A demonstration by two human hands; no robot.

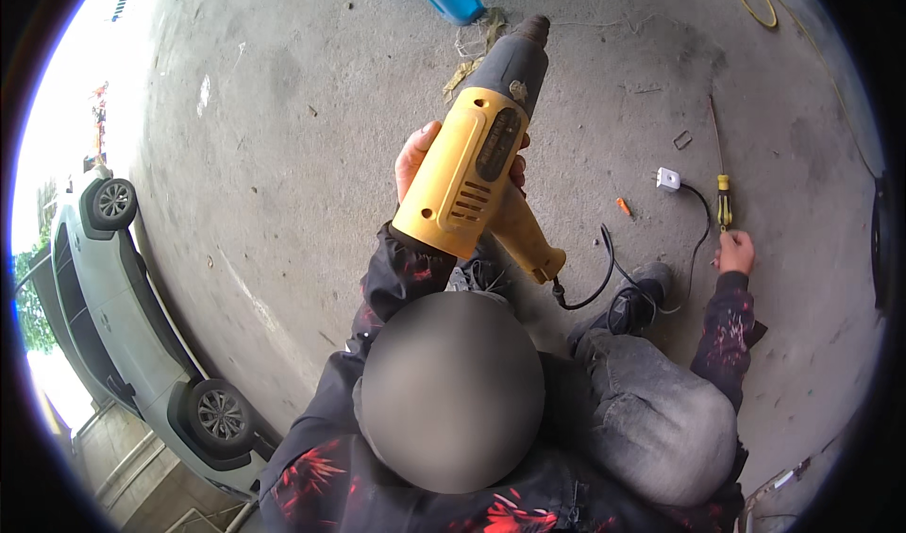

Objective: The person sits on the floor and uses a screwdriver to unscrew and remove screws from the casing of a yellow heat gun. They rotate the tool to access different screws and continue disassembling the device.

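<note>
yellow heat gun (453, 165) is held in the left hand (415, 160).

Black jacket (326, 429) (red-patterned), grey trousers (661, 420)

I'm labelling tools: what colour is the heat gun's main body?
The heat gun's main body is yellow, seen in the head view.

Left hand (415, 162) holds 1 heat gun (458, 169); right hand (735, 253) apparently touches 1 screwdriver (724, 199).
</note>
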